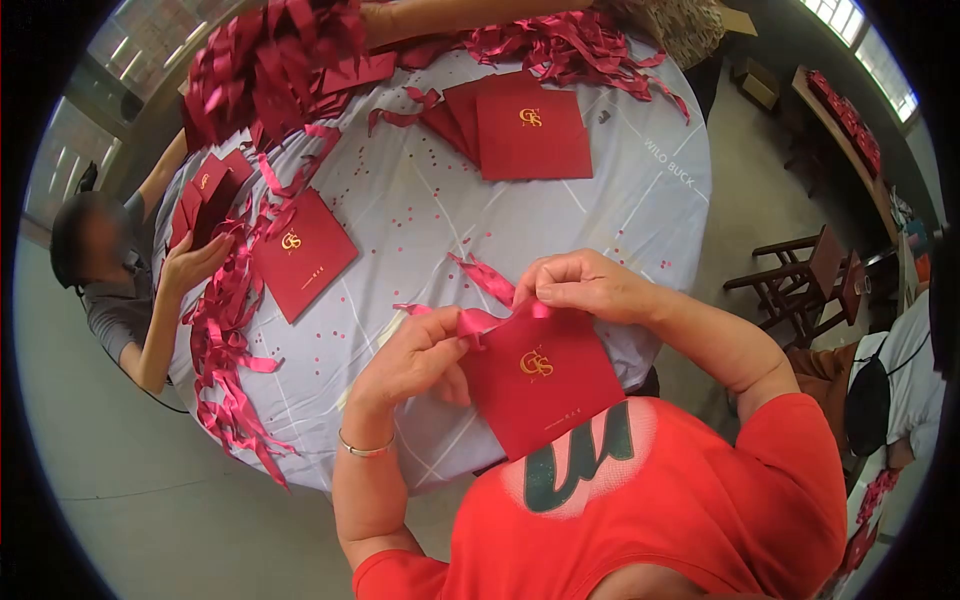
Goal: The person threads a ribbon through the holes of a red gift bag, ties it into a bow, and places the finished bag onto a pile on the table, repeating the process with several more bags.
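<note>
A flat red paper piece with a gold GS logo, like a folded gift bag (545, 385), leans against the front of my red shirt. A shiny pinkish-red ribbon (490, 280) runs along its top edge. My left hand (415, 360), with a bracelet on the wrist, has its fingers closed on the ribbon at the left end of that edge. At the top right, my right hand (590, 288) pinches the ribbon between thumb and fingers. The fingers partly cover where ribbon and bag meet.
The round table's pale cloth (400, 240) carries red scraps. A stack of red bags (535, 135) lies at the far side, near a ribbon heap (570, 45). Another bag (305, 255) lies left, by a seated co-worker (105, 240). Wooden stools (805, 275) stand right.
</note>
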{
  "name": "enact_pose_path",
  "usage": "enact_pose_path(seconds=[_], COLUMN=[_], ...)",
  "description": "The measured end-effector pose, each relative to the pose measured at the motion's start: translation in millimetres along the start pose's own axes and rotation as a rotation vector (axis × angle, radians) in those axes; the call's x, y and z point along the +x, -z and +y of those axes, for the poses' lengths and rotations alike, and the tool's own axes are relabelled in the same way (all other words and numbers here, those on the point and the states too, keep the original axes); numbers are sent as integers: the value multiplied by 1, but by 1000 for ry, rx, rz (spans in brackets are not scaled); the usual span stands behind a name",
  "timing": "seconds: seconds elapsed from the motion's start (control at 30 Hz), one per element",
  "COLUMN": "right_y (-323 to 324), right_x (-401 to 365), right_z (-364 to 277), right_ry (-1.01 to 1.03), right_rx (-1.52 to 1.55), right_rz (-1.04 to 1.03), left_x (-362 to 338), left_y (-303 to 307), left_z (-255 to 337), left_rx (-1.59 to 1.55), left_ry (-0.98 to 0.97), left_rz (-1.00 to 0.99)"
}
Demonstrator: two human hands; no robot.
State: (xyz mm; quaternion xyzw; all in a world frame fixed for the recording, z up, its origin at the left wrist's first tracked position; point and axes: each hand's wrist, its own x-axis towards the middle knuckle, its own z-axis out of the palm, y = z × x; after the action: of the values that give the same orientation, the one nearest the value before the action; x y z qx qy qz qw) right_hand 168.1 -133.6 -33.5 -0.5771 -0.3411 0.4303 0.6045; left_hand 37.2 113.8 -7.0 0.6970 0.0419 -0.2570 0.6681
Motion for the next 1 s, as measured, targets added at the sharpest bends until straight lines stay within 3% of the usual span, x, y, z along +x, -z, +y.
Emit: enact_pose_path(seconds=[0.27,0.33,0.53,0.87,0.93,1.0], right_y=[1,1,-3,1,4,4], right_x=[1,4,6,-2,-2,0], right_z=[-7,-6,-3,-6,2,-2], right_ry=[-72,14,16,-3,33,8], right_rx=[67,-14,-67,33,34,54], right_rz=[20,-27,-12,27,34,17], left_x=[-3,-2,-2,-4,-4,-3], left_y=[-6,-4,1,0,4,7], left_z=[9,10,3,8,7,2], left_rx=[29,44,26,48,89,71], left_ry=[1,22,24,28,2,-4], left_rz=[14,-18,-27,-39,-179,-186])
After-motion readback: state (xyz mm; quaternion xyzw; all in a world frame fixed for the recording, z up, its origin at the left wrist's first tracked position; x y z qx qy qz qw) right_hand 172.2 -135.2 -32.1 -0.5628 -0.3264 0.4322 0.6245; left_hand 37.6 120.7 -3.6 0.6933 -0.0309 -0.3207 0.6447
